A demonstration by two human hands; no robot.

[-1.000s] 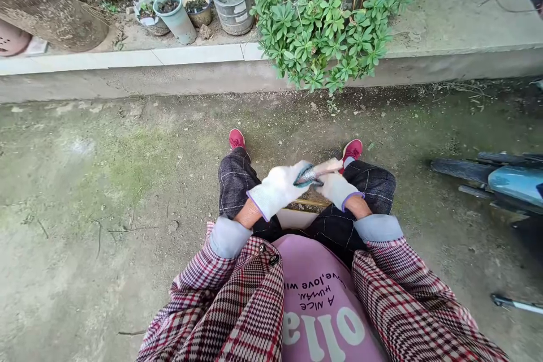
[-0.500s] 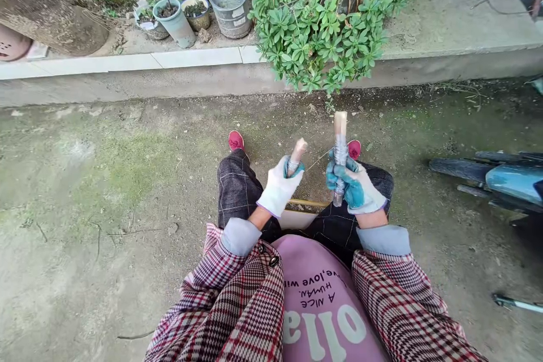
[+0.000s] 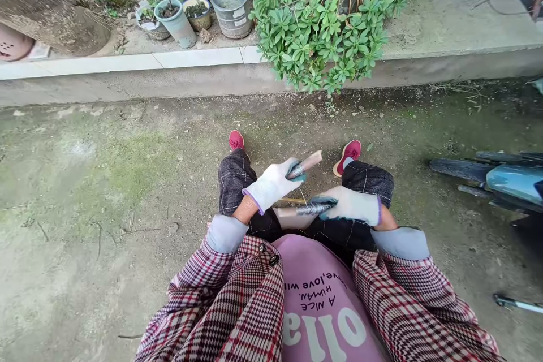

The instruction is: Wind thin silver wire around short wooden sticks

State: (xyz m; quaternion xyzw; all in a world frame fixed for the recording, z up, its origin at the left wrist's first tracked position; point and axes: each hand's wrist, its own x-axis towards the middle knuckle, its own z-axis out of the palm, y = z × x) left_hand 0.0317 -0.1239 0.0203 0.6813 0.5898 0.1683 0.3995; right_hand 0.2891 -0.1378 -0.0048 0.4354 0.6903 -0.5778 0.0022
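Note:
My left hand (image 3: 274, 182), in a white glove with teal palm, is closed around a short wooden stick (image 3: 313, 162). Wire is wound about this stick near my fingers, and its pale end points up and right. Lower and to the right, my right hand (image 3: 354, 205) wears a matching glove. Its fingers wrap a second stick (image 3: 309, 209), thickly wound with silvery wire and lying nearly level. A thin strand (image 3: 303, 195) runs between the two sticks. Both hands are above my lap, between my knees; the gloves partly hide the sticks.
Ahead, a low ledge (image 3: 199, 58) carries small plant pots (image 3: 180, 28), a metal pot (image 3: 233, 20) and a leafy bush (image 3: 322, 28). A blue vehicle part with a tyre (image 3: 513, 181) stands at the right. A thin rod (image 3: 520, 303) lies lower right.
The right hand's stick has swung from upright to nearly level, and that hand has moved down, palm turned under. The left hand's stick has tilted over to the right.

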